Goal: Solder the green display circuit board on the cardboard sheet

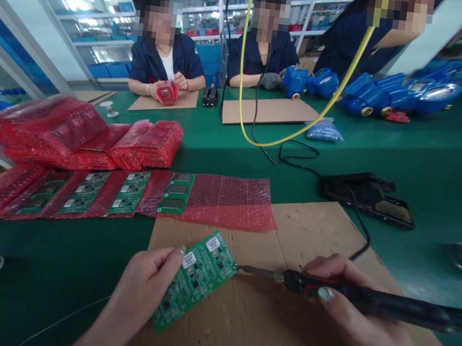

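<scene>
Fingers of the left hand [144, 291] pinch the green circuit board [195, 279] by its edge and hold it tilted over the cardboard sheet [278, 336] on the green desk [426, 163]. The right hand [350, 300] is closed around the black soldering iron [367, 299], and its thin tip [255, 270] touches the right edge of the board. That tip is probably hot, and the left fingers are near it, so a small slip could burn them. The board is only held at one side, so it could wobble and the tip could slide onto the wrong spot. The black cord [359, 228] runs near the right hand and could snag and tug the iron. Just behind the cardboard, red bubble-wrap bags [219, 199] lie in a row, each with a green board [176, 191] partly sticking out. More red bags [76, 131] are piled behind them, and I cannot tell what is inside. Across the desk a person holds a red packet [167, 92].
</scene>
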A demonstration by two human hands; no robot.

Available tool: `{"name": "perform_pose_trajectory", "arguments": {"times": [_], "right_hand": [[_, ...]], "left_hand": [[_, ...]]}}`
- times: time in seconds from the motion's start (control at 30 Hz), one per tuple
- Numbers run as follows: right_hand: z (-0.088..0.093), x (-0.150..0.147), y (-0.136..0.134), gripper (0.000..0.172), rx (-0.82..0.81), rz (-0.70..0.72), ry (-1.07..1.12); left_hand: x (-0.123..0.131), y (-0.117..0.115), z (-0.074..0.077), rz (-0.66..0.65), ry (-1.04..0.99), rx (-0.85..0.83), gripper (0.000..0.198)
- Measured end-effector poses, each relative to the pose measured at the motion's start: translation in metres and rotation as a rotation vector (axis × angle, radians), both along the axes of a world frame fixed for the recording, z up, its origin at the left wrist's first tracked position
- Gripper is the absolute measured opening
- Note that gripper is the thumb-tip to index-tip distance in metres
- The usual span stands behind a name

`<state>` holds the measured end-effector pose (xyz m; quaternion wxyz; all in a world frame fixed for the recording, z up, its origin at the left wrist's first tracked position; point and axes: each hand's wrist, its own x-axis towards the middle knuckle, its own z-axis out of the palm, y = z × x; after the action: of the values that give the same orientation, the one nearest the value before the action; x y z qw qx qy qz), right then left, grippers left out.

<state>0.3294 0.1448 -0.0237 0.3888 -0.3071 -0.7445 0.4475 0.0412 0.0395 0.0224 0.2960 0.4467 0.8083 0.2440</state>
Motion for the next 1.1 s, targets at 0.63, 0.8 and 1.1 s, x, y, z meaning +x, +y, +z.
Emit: {"name": "perform_pose_trajectory", "arguments": {"times": [0.63, 0.8, 1.1], "right_hand": [[0.009, -0.014, 0.001, 0.03, -0.433, -0.151, 0.406], [0.012, -0.017, 0.004, 0.036, -0.484, -0.222, 0.465], [0.011, -0.01, 0.009, 0.033, -0.512, -0.312, 0.532]], "left_hand": [[-0.004, -0.005, -0.007, -0.048, 0.079, 0.083, 0.051], [-0.004, -0.007, -0.005, -0.288, 0.517, 0.628, 0.03], [0.002, -0.01, -0.002, -0.625, 0.811, 0.69, 0.024]]}}
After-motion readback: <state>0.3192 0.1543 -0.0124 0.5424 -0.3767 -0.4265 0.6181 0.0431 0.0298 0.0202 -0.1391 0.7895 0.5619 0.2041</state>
